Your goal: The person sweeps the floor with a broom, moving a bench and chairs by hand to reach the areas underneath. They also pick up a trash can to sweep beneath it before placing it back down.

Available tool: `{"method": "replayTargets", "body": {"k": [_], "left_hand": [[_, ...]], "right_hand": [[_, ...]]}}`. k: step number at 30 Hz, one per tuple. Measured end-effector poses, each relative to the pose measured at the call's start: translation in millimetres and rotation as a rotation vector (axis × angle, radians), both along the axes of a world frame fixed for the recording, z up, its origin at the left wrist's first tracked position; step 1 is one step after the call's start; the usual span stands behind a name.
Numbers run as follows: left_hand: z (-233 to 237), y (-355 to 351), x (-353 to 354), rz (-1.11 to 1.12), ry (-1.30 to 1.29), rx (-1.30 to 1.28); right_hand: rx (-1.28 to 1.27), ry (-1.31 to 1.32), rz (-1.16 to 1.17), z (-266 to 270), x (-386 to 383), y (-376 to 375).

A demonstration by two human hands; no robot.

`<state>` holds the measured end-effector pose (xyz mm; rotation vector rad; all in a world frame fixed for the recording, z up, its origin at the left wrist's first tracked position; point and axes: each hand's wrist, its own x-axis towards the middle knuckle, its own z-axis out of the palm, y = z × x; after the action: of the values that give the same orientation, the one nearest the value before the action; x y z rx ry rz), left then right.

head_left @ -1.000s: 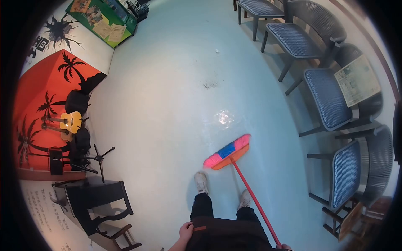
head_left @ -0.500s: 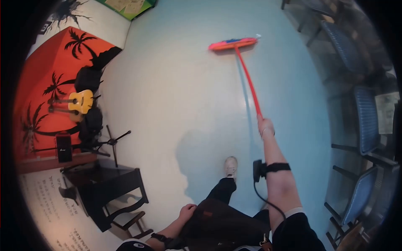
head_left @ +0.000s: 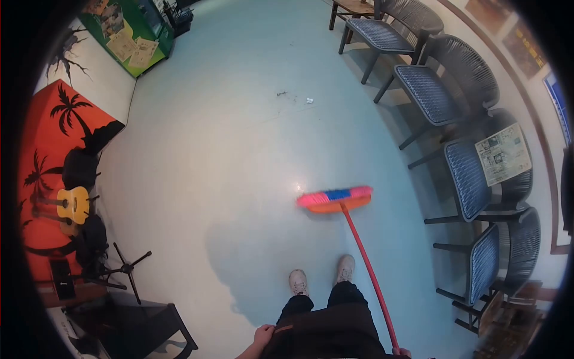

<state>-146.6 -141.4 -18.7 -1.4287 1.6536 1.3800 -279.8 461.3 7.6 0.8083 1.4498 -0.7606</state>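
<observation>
A broom with a red handle (head_left: 372,276) and a head of pink and blue bristles (head_left: 338,195) rests on the floor ahead of the shoes. Its handle slants down to the right, where my right hand (head_left: 402,352), partly cut off by the bottom edge, is wrapped round the upper end. My left hand (head_left: 264,335) is beside the dark apron (head_left: 326,332) at waist level, fingers curled against the cloth; whether it grips anything is hidden. Farther ahead, bits of debris (head_left: 282,94) and a small whitish scrap (head_left: 310,100) lie on the floor.
Dark woven chairs (head_left: 427,90) line the right wall, one with a printed sheet (head_left: 504,154) on it. At left are a yellow guitar (head_left: 74,205), a black stand (head_left: 127,268) and a black bench (head_left: 137,323). A green display (head_left: 128,36) is at the upper left.
The broom head has come back toward the feet, and my right hand has drawn back to the bottom edge. Both shoes now show. The view has shifted, showing more chairs and the debris.
</observation>
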Motion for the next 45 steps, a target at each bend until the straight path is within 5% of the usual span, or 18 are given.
{"method": "replayTargets", "body": {"k": [2, 5, 10, 14, 16, 19, 22, 26, 30, 35, 39, 43, 45], "left_hand": [[-5.7, 0.4, -2.7, -0.026, 0.018, -0.029], [-11.2, 7.5, -6.2, -0.001, 0.036, -0.051], [77.9, 17.4, -70.3, 0.284, -0.105, 0.163], [44.7, 45.5, -66.7, 0.345, -0.090, 0.137], [14.1, 49.3, -41.1, 0.186, -0.151, -0.045], [27.9, 40.9, -79.5, 0.127, -0.109, -0.084], [32.3, 22.3, -120.6, 0.087, -0.055, -0.153], [38.1, -8.8, -169.1, 0.150, -0.006, -0.220], [44.4, -47.3, -199.7, 0.117, 0.055, -0.295], [41.1, -111.1, -217.0, -0.018, 0.038, -0.353], [25.0, -216.4, -245.7, -0.158, 0.114, -0.424], [28.2, -308.3, -260.0, 0.088, 0.157, -0.248], [19.1, -332.9, -231.8, 0.090, 0.098, -0.150]], "right_hand": [[0.158, 0.317, 0.447, 59.0, -11.7, -54.8], [0.334, 0.482, 0.704, 62.8, -82.2, -129.0], [0.211, 0.569, 0.780, -34.4, -285.3, -230.7], [0.123, 0.793, 0.929, -76.1, -487.3, -465.1], [0.058, 0.802, 0.923, -41.8, -534.0, -564.5], [-0.013, 0.849, 0.819, -59.9, -503.5, -552.3], [-0.061, 0.884, 0.790, -51.7, -423.1, -441.6], [0.018, 0.782, 0.752, -0.7, -321.3, -288.6], [0.232, 0.466, 0.848, 46.9, -262.0, -237.6], [0.244, 0.451, 0.859, 24.3, -279.4, -322.2], [0.107, 0.636, 0.813, -75.7, -394.8, -516.1], [-0.026, 0.829, 0.711, -92.3, -526.4, -772.8], [-0.036, 0.896, 0.713, -91.3, -525.1, -830.1]]}}
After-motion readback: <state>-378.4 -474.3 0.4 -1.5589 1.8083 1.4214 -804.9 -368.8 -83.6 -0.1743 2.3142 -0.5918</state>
